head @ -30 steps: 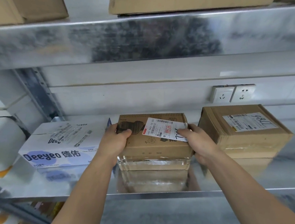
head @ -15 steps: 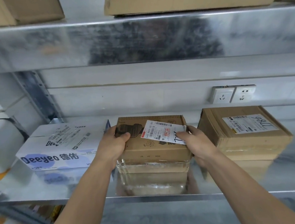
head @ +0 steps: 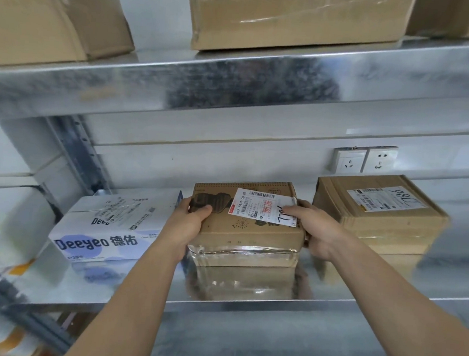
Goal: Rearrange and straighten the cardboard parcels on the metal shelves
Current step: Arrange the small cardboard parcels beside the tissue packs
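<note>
- My left hand (head: 189, 222) and right hand (head: 316, 229) grip the two ends of the brown box (head: 251, 232) at mid-frame, and one right finger lies on its white label (head: 262, 206).
- Over the last second the box has barely shifted and my hold is unchanged. I judge I'm squaring it up, not carrying it off.
- It rests on a taped parcel (head: 238, 258), between a white carton (head: 103, 223) at left and another brown parcel (head: 379, 214) at right.
- The shiny metal shelf (head: 246, 302) mirrors them. Wall sockets (head: 365, 161) sit behind, and there are more boxes (head: 291, 16) above.
</note>
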Motion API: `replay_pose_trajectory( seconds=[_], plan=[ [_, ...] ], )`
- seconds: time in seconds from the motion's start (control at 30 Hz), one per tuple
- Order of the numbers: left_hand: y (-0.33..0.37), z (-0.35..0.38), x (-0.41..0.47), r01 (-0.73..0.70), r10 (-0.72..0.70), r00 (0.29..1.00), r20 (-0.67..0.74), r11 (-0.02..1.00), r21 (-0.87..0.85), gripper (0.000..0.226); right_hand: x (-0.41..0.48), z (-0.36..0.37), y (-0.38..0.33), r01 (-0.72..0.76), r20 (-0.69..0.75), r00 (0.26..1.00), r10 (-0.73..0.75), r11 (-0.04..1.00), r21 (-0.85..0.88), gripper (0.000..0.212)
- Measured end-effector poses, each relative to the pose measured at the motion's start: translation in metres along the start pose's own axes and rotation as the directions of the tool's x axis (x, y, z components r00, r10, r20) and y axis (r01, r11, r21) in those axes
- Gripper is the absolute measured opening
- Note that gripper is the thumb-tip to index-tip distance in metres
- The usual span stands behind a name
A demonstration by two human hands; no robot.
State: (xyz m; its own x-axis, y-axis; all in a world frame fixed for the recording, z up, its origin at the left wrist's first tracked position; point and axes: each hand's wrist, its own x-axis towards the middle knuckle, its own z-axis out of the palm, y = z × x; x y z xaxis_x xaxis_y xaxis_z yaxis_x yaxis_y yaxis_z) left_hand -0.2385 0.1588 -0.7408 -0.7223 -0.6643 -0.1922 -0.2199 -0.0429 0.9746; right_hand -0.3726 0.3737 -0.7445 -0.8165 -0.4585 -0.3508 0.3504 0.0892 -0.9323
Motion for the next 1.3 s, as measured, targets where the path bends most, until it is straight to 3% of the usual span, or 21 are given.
replay_pose_trajectory(
  seconds=[0.1, 0.3, 0.53, 0.77, 0.9, 1.03, 1.3],
  plan=[
    [0.005, -0.003, -0.005, -0.035, 0.035, 0.999, -0.004, 0.998, -0.044, 0.03, -0.004, 0.001, -0.001, 0.035, 0.007, 0.999, -0.035, 0.998, 0.054, 0.037],
    [0.018, -0.008, -0.015, -0.096, 0.088, 0.995, -0.052, 0.983, -0.156, 0.014, -0.012, -0.001, -0.005, 0.106, -0.012, 0.994, -0.106, 0.982, 0.159, 0.028],
    [0.017, -0.01, -0.024, -0.098, 0.092, 0.995, -0.037, 0.974, -0.204, 0.019, -0.016, -0.009, -0.008, 0.157, -0.039, 0.988, -0.152, 0.961, 0.227, 0.035],
    [0.013, -0.009, -0.023, -0.016, 0.007, 1.0, -0.027, 0.949, -0.316, 0.038, -0.015, -0.011, -0.013, 0.195, -0.068, 0.981, -0.184, 0.95, 0.245, 0.018],
    [0.012, -0.009, -0.02, 0.025, -0.024, 1.0, 0.004, 0.956, -0.293, 0.044, -0.016, -0.009, -0.014, 0.199, -0.039, 0.98, -0.196, 0.96, 0.196, 0.017],
    [0.014, -0.006, -0.019, 0.078, -0.072, 0.997, 0.033, 0.961, -0.264, 0.034, -0.015, -0.006, -0.011, 0.173, -0.072, 0.984, -0.162, 0.964, 0.2, 0.025],
    [0.014, -0.005, -0.007, 0.137, -0.14, 0.99, -0.023, 0.985, -0.101, 0.037, -0.014, 0.002, -0.01, 0.089, -0.043, 0.996, -0.083, 0.983, 0.159, 0.041]
  ],
)
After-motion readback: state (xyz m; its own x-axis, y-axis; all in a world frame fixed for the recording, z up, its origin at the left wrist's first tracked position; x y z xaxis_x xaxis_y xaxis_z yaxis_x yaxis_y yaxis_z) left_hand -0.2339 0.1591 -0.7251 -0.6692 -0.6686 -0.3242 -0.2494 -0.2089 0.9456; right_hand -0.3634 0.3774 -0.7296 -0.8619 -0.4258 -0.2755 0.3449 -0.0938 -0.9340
